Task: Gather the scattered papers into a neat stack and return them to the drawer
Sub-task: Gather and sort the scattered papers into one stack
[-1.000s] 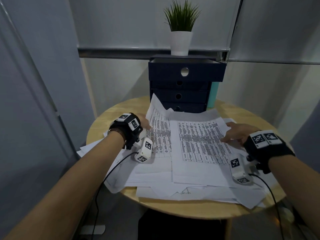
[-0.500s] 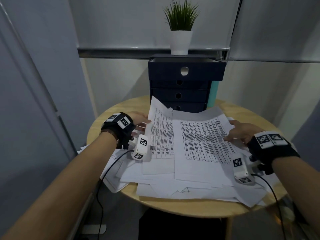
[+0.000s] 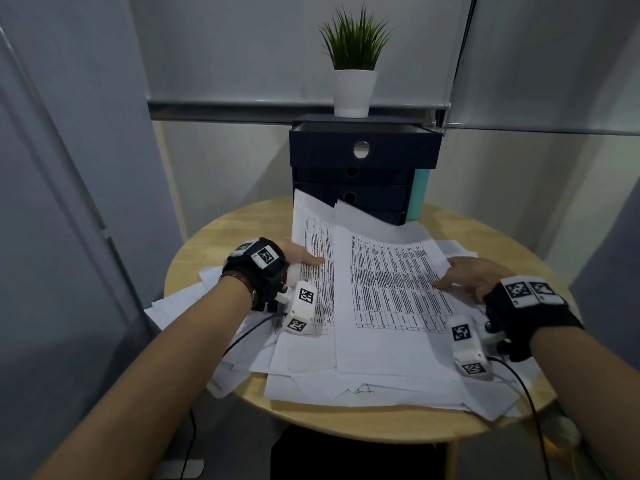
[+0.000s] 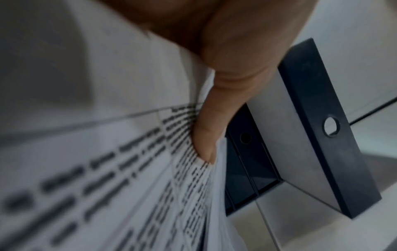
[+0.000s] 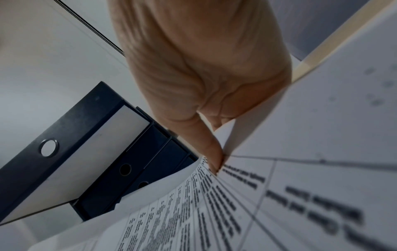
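The papers are spread in a loose heap over the round table, from its middle to its near edge, with some sheets hanging over the left and near edges. The far ends of the top printed sheets are raised and lean against the drawer unit at the table's far edge. The top drawer of the unit is pulled out; the drawers below it are closed.

The left hand is clamped on the left side of the top sheets: in the left wrist view the thumb is seen pressed on the printed face, with the fingers hidden beneath. The right hand is clamped on the right side of the same sheets, thumb on top and fingers tucked under the edge.

A potted plant is seen on top of the unit, and a teal object just beside its right side.
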Demonstrator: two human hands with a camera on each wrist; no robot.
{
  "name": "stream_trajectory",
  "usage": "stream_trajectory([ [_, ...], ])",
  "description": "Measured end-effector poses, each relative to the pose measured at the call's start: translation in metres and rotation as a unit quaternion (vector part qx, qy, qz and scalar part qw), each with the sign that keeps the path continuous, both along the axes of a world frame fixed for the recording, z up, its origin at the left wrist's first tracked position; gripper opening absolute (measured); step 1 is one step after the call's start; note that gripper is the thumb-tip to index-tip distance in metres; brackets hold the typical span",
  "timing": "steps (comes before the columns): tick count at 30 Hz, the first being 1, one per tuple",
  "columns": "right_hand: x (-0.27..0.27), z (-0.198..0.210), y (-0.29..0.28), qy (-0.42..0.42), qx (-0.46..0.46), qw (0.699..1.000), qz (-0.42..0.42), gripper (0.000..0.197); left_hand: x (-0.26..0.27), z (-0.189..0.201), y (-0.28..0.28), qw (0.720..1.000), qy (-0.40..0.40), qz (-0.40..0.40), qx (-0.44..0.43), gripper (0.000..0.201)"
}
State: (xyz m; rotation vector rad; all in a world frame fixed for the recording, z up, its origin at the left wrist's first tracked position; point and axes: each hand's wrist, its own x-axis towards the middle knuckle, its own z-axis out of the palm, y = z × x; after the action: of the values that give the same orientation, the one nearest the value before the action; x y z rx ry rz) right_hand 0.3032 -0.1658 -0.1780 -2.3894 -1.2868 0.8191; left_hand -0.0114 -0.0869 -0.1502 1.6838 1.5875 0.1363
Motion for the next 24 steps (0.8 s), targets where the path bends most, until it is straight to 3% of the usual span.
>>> stream_trajectory([
  [2,0.011,0.002,-0.004,0.011,0.027,0.999,-0.012,0.047,-0.009,0.0,0.004,0.999,-0.023,0.022,0.005,0.078],
  [5,0.038,0.001,-0.005,0.077,0.092,0.992,-0.039,0.044,-0.031,0.001,0.009,0.988,-0.132,0.079,0.022,0.099],
  [6,0.045,0.0,-0.006,0.106,0.098,0.989,-0.042,0.042,-0.037,-0.002,0.012,0.983,-0.153,0.094,0.037,0.095],
  [9,0.044,0.002,-0.011,0.169,0.1,0.98,-0.024,0.037,-0.04,-0.005,0.015,0.99,-0.105,0.081,0.048,0.07],
  [11,0.046,-0.004,-0.01,0.168,0.105,0.98,-0.018,0.057,-0.036,-0.007,0.014,0.996,-0.074,0.049,0.011,0.066],
  [13,0.058,-0.018,-0.001,0.179,0.104,0.978,-0.015,0.108,-0.035,-0.007,0.01,0.996,-0.07,0.051,0.021,0.072],
  [14,0.05,-0.016,-0.005,0.183,0.095,0.978,-0.012,0.114,-0.038,-0.01,0.014,0.995,-0.078,0.06,0.033,0.072],
  [16,0.032,-0.01,-0.012,0.182,0.099,0.978,-0.015,0.078,-0.041,-0.011,0.016,0.987,-0.124,0.091,0.047,0.082],
  [17,0.025,-0.007,-0.015,0.187,0.095,0.978,-0.012,0.073,-0.044,-0.013,0.021,0.98,-0.16,0.113,0.035,0.09],
  [20,0.019,-0.01,-0.012,0.192,0.083,0.978,0.011,0.119,-0.054,-0.016,0.034,0.967,-0.214,0.135,0.043,0.079],
  [21,0.012,-0.008,-0.013,0.189,0.079,0.979,0.015,0.113,-0.061,-0.018,0.041,0.964,-0.216,0.141,0.058,0.075],
  [23,0.002,-0.004,-0.013,0.173,0.083,0.981,0.025,0.079,-0.067,-0.002,0.028,0.951,-0.232,0.168,0.115,0.066],
  [24,0.002,-0.006,-0.009,0.169,0.087,0.981,0.023,0.07,-0.076,0.0,0.037,0.938,-0.263,0.186,0.127,0.067],
])
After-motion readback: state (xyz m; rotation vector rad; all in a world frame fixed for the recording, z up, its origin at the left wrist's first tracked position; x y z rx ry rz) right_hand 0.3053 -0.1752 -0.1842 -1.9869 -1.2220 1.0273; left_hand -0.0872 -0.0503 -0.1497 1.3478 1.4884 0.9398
